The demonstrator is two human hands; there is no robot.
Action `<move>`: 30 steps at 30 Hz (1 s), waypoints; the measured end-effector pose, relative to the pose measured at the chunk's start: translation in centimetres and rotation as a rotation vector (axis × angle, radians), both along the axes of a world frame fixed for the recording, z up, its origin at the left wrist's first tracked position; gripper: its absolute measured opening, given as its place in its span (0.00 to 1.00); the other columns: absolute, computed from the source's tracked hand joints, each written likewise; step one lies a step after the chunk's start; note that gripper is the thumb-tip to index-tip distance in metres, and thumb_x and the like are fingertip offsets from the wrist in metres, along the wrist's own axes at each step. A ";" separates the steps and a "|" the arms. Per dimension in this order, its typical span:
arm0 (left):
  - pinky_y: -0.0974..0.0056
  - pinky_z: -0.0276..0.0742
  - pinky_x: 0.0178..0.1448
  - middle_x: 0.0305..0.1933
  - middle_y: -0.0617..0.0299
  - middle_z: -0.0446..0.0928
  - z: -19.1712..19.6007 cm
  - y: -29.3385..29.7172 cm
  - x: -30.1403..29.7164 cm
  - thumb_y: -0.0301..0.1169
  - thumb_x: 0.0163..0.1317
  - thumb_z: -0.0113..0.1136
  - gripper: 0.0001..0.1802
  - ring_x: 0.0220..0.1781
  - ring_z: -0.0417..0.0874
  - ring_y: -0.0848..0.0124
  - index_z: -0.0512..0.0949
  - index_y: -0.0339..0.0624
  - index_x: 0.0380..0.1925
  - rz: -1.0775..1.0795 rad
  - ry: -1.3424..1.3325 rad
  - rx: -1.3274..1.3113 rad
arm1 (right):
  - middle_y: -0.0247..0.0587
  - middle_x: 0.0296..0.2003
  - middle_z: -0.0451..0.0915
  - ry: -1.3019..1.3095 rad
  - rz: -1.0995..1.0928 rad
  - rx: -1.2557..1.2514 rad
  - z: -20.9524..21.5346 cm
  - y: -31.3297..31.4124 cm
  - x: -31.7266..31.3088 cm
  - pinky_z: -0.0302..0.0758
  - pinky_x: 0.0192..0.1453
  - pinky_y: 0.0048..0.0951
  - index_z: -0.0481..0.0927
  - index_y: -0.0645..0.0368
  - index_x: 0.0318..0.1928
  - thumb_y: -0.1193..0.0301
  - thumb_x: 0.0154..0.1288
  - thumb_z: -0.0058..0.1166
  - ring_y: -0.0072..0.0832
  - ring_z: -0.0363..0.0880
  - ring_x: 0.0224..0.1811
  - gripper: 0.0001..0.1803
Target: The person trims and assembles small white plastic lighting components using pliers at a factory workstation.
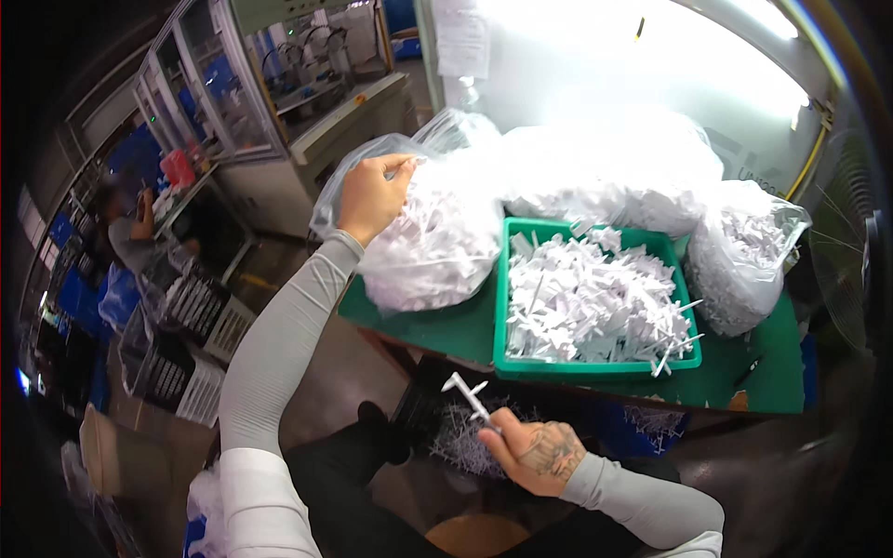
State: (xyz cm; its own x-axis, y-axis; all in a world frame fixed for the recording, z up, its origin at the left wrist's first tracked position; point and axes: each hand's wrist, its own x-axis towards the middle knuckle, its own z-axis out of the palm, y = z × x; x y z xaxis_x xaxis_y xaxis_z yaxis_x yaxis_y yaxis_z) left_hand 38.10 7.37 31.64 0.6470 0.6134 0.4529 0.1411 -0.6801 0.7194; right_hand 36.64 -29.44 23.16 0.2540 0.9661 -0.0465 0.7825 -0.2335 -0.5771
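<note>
My left hand (374, 197) is over the mouth of a clear plastic bag (437, 265) full of small white plastic pieces. Its thumb and fingers are pinched together, and whatever is between them is lost in the glare. Low in front of me, my right hand (538, 454) grips a white branched plastic sprue (468, 398), which points up and to the left. A green tray (503, 307) heaped with white plastic parts (591, 298) rests on the table to the right of that bag. Below the table edge lies a pile of thin white sprues (465, 442).
More filled clear bags stand behind the tray (605, 172) and at its right (739, 270). A dark pen (747, 372) lies on the green table (772, 381). At the left are stacked crates (191, 312), a seated person (135, 232) and a glazed machine cabinet (223, 93).
</note>
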 end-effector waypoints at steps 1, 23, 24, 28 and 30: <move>0.65 0.80 0.33 0.34 0.54 0.86 0.4 0.5 1.7 0.37 0.66 0.62 0.14 0.30 0.86 0.68 0.86 0.37 0.42 0.034 -0.071 0.129 | 0.47 0.21 0.80 -0.009 0.000 -0.027 -0.2 -0.1 -0.1 0.77 0.26 0.48 0.69 0.55 0.44 0.57 0.76 0.47 0.49 0.82 0.23 0.14; 0.59 0.79 0.58 0.43 0.53 0.86 -4.5 -11.5 12.4 0.33 0.59 0.65 0.17 0.49 0.86 0.56 0.82 0.38 0.47 -0.629 0.417 0.396 | 0.55 0.38 0.86 -0.018 0.122 -0.394 -2.2 0.1 1.9 0.78 0.51 0.50 0.75 0.62 0.55 0.51 0.76 0.37 0.51 0.85 0.43 0.27; 0.60 0.79 0.58 0.42 0.53 0.86 -3.8 -11.4 11.9 0.33 0.59 0.66 0.15 0.48 0.86 0.56 0.83 0.37 0.44 -0.666 0.321 0.394 | 0.55 0.38 0.86 -0.014 0.112 -0.387 -2.1 0.0 1.6 0.78 0.51 0.50 0.75 0.62 0.55 0.51 0.76 0.37 0.51 0.85 0.43 0.27; 0.61 0.81 0.53 0.40 0.52 0.85 -1.3 -11.3 9.7 0.28 0.61 0.64 0.08 0.45 0.86 0.63 0.82 0.37 0.39 -0.613 0.213 0.248 | 0.54 0.40 0.85 -0.010 0.080 -0.342 -0.9 -0.3 1.3 0.78 0.53 0.50 0.76 0.59 0.54 0.51 0.77 0.36 0.50 0.85 0.45 0.26; 0.61 0.81 0.53 0.40 0.54 0.85 -0.8 -12.6 8.0 0.29 0.62 0.64 0.09 0.45 0.86 0.64 0.81 0.37 0.40 -0.537 0.105 0.292 | 0.54 0.40 0.85 0.000 0.073 -0.336 -0.2 -0.3 1.4 0.78 0.53 0.50 0.76 0.59 0.54 0.51 0.77 0.35 0.51 0.85 0.45 0.26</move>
